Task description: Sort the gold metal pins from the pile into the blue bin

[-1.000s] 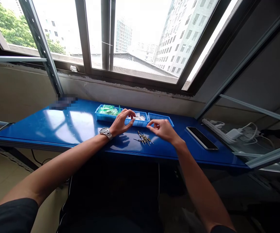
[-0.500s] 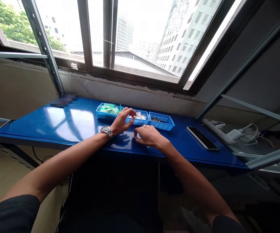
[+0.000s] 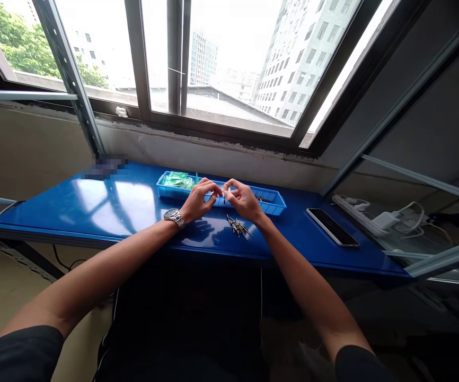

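My left hand [image 3: 202, 200], with a metal watch [image 3: 174, 216] on the wrist, is raised in front of the blue bins, thumb and fingers closed in a pinch; what is in it is too small to make out. Fingertip to fingertip with it, my right hand [image 3: 243, 202] pinches a small dark-and-brass piece [image 3: 224, 200]. Below the right hand lies a pile of slim black-and-brass pieces [image 3: 238, 226] on the blue tabletop [image 3: 134, 212]. Behind the hands, the right bin [image 3: 275, 208] contains more dark pieces; the middle bin is mostly hidden.
Green plastic packets [image 3: 178, 180] fill the left bin [image 3: 166, 192]. A phone [image 3: 332, 226] lies to the right, beside a shelf with a white charger and cables [image 3: 386, 220]. Metal uprights [image 3: 72, 85] frame the table, and a window stands behind.
My right hand has moved up and forward to meet the left hand's fingertips. The pile of small pieces, hidden under it before, now shows. The left hand has hardly moved.
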